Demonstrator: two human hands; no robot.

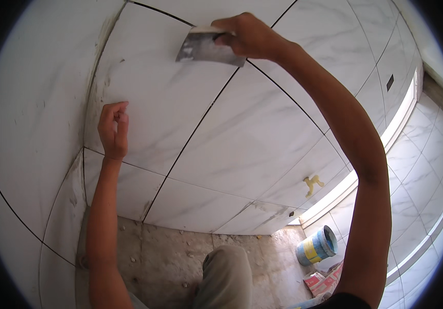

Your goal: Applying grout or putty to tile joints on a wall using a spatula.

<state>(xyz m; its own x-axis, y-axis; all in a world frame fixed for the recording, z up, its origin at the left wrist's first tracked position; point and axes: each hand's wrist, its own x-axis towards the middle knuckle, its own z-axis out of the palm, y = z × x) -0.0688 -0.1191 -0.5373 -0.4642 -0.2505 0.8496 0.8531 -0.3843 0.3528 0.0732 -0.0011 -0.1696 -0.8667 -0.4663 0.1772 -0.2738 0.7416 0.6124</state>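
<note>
High on the white, grey-veined tile wall [149, 98], my right hand [249, 38] is closed around a wide metal scraper [203, 49]. Its broad blade lies against the tile, where dark joint lines cross. A pale edge shows along the scraper's top; my fingers cover part of it. Lower and to the left, my left hand [113, 131] is raised close to the wall near the corner. Its fingers are loosely bent, with the thumb apart, and I see nothing in them. Whether its fingertips touch the tile, I cannot tell.
Another tiled wall [25, 129] meets this one on the left. A yellowish tap-like fitting [312, 184] sticks out low on the right. On the rough floor [167, 255] stand a blue bucket [318, 246] and a red-and-white bag [327, 280]. My knee [226, 273] is below.
</note>
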